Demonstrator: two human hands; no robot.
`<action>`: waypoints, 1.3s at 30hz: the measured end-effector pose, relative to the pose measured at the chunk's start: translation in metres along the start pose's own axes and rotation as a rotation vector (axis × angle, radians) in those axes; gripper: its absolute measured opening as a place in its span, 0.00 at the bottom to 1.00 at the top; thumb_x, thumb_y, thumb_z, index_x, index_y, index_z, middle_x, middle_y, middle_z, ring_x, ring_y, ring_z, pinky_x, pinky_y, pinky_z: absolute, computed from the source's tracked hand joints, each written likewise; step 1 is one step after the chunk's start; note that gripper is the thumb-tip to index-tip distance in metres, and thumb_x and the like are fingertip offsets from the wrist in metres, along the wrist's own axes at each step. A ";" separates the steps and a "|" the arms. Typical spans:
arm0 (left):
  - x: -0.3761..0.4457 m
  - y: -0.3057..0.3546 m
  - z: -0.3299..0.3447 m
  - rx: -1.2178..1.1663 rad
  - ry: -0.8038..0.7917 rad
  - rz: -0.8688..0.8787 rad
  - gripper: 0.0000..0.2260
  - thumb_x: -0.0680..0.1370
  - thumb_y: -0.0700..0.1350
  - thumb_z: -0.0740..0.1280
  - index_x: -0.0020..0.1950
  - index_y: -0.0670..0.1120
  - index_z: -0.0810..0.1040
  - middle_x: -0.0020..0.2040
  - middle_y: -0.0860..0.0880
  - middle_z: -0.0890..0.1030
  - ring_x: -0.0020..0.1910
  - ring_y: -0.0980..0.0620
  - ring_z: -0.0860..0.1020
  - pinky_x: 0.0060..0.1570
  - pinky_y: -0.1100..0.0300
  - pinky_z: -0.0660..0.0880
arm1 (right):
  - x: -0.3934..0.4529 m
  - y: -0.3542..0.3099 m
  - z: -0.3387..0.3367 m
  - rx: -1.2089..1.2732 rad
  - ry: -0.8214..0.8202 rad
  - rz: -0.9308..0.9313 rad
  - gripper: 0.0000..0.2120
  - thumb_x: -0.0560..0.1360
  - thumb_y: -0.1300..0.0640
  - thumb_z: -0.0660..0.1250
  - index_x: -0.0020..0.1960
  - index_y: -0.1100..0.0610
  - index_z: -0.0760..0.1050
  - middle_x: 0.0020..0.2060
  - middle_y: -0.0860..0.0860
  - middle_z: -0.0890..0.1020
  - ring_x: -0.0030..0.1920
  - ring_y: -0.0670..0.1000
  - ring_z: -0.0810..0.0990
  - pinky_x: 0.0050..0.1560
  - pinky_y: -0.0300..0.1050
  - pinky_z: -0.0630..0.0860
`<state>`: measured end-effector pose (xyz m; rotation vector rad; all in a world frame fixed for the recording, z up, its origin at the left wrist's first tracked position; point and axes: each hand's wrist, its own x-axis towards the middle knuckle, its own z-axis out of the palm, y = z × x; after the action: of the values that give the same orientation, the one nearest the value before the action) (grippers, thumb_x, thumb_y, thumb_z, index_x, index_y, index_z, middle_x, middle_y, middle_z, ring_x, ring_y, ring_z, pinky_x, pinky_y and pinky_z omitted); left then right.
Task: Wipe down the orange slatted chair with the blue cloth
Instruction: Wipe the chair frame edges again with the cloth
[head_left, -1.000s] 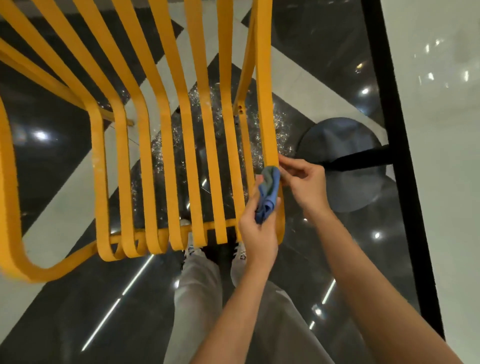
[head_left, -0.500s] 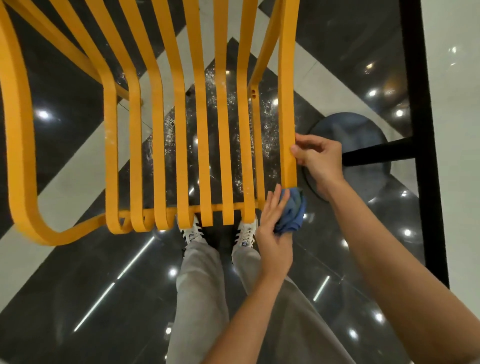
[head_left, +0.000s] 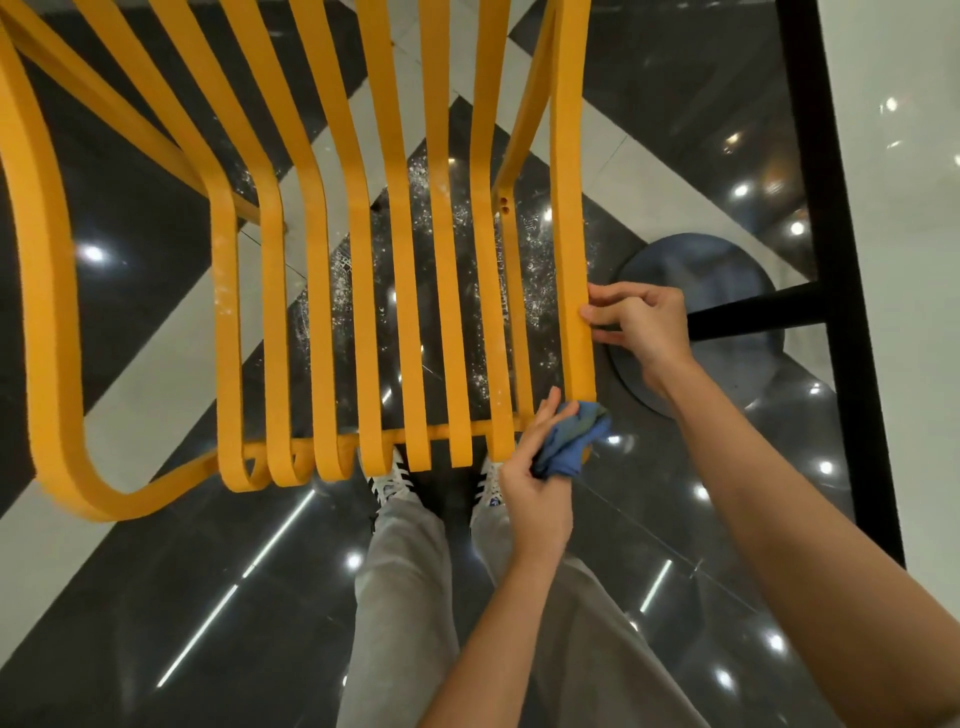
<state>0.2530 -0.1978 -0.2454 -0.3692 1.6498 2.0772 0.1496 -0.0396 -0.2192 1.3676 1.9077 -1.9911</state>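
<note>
The orange slatted chair (head_left: 363, 291) fills the upper left of the head view, its slats running down to a crossbar near my feet. My left hand (head_left: 535, 483) is closed around the bunched blue cloth (head_left: 571, 441), which presses against the bottom end of the rightmost slat. My right hand (head_left: 641, 325) pinches that same slat a little higher up, thumb and fingers wrapped on its edge.
Glossy black and white floor tiles lie beneath the chair. A round dark table base (head_left: 727, 291) with a black post sits right of the chair. A black-edged white table top (head_left: 893, 260) runs down the right side. My grey trousers and white shoes (head_left: 389, 478) stand under the crossbar.
The cloth in my left hand slid down the rightmost slat from its middle to its bottom end. My right hand kept its grip on that slat.
</note>
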 end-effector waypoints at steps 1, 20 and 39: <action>0.005 0.009 0.004 -0.007 0.016 0.003 0.18 0.76 0.30 0.68 0.64 0.43 0.78 0.68 0.46 0.77 0.68 0.51 0.74 0.66 0.58 0.72 | 0.000 0.000 0.001 0.000 -0.002 -0.002 0.11 0.70 0.74 0.70 0.49 0.63 0.82 0.42 0.52 0.85 0.39 0.45 0.86 0.36 0.37 0.80; 0.117 0.070 0.050 0.070 0.341 -0.112 0.00 0.76 0.38 0.71 0.46 0.42 0.81 0.37 0.50 0.80 0.36 0.63 0.78 0.39 0.63 0.73 | 0.009 -0.008 0.007 -0.580 0.143 -0.116 0.09 0.69 0.44 0.77 0.36 0.49 0.84 0.27 0.47 0.83 0.32 0.48 0.83 0.38 0.50 0.82; 0.266 0.165 0.111 0.119 0.406 -0.098 0.06 0.78 0.45 0.69 0.50 0.43 0.80 0.44 0.45 0.82 0.45 0.48 0.81 0.42 0.59 0.77 | 0.054 -0.097 0.063 -0.707 0.221 -0.258 0.24 0.79 0.54 0.67 0.73 0.46 0.68 0.46 0.50 0.84 0.43 0.52 0.83 0.45 0.53 0.81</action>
<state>-0.0509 -0.0700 -0.2063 -0.8585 1.9265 1.9082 0.0257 -0.0422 -0.1873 1.2031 2.6267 -1.0466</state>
